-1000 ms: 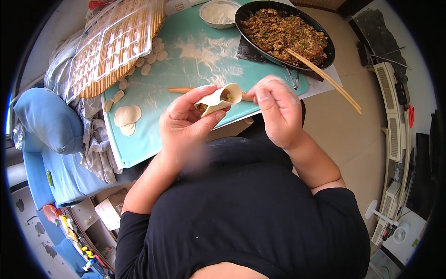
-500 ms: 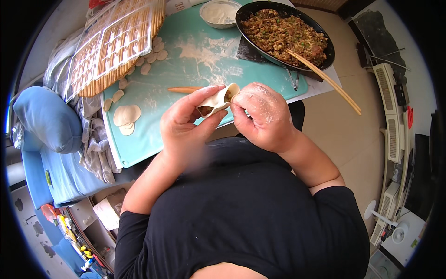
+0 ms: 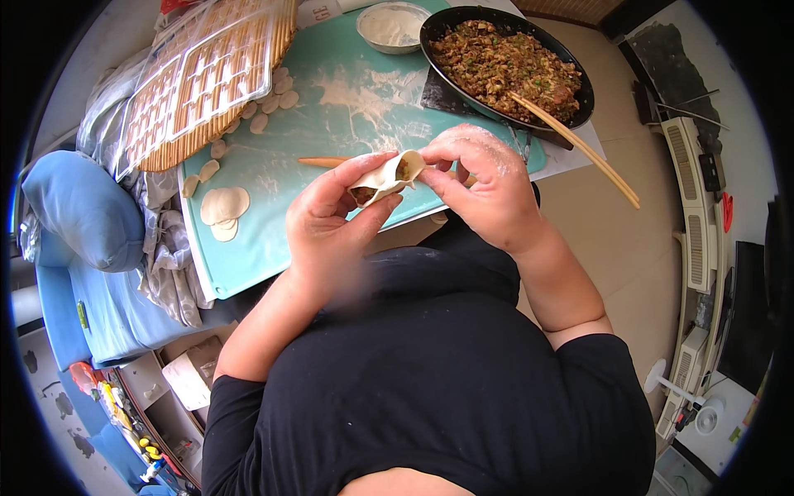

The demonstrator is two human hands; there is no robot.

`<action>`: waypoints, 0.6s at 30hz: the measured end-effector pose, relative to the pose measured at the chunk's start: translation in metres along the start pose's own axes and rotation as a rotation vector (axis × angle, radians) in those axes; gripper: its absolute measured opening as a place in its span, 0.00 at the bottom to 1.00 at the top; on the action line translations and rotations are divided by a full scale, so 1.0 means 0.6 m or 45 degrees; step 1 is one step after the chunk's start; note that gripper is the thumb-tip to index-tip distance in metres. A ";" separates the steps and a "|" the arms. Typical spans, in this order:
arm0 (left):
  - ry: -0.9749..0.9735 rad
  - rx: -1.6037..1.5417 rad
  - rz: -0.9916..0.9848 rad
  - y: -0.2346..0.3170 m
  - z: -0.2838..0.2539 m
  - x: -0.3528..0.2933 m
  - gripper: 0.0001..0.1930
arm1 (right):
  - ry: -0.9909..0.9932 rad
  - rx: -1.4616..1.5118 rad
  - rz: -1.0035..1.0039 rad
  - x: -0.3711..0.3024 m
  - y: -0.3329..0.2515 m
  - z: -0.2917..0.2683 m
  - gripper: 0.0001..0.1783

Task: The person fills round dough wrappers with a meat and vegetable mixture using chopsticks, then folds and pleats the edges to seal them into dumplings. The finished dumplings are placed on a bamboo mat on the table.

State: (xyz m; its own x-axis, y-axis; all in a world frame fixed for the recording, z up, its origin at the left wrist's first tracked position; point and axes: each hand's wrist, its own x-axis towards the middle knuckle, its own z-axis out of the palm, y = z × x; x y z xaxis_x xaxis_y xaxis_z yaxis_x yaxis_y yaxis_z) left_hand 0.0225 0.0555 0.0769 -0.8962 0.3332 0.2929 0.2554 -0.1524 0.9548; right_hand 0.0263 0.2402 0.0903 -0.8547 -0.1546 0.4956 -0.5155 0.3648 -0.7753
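My left hand [image 3: 327, 211] holds a half-folded dumpling [image 3: 386, 180] between thumb and fingers, above the near edge of the green mat. The middle of its pale wrapper is joined, while both ends gape and show brown filling. At the right end, the thumb and forefinger of my floury right hand [image 3: 488, 186] grip the wrapper's edge, with the other fingers curled loosely. Behind my hands a wooden rolling pin [image 3: 318, 161] lies partly hidden. Flat round wrappers [image 3: 225, 207] are stacked at the mat's left.
Small dough pieces [image 3: 259, 123] lie beside a slatted straw tray [image 3: 165, 155] with a clear plastic grid on it. A bowl of flour [image 3: 391, 26] stands at the back. Chopsticks [image 3: 583, 153] rest in a black pan of filling [image 3: 504, 66], jutting past the green mat [image 3: 248, 269].
My right hand has loosened from a tight pinch, its fingers opening out and its wrist turning. The dumpling's right end shows wider open. My left hand has stayed in place.
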 end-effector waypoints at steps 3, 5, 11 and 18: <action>0.052 -0.007 -0.013 0.002 0.002 0.000 0.21 | -0.031 -0.089 -0.101 0.003 0.002 -0.003 0.06; 0.088 -0.002 0.001 0.000 0.004 0.002 0.21 | 0.012 -0.079 -0.100 0.002 -0.006 0.004 0.06; 0.128 0.063 0.017 0.000 0.003 0.002 0.20 | 0.121 -0.343 -0.355 0.005 -0.015 0.021 0.07; 0.125 0.046 0.008 -0.001 0.007 0.001 0.20 | 0.139 -0.377 -0.431 0.003 -0.011 0.029 0.10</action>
State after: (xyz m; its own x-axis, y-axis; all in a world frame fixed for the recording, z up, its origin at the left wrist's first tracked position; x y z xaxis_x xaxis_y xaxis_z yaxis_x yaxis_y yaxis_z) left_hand 0.0234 0.0597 0.0768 -0.9254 0.2391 0.2940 0.2724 -0.1197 0.9547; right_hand 0.0273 0.2216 0.0895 -0.6213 -0.2182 0.7526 -0.7115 0.5594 -0.4252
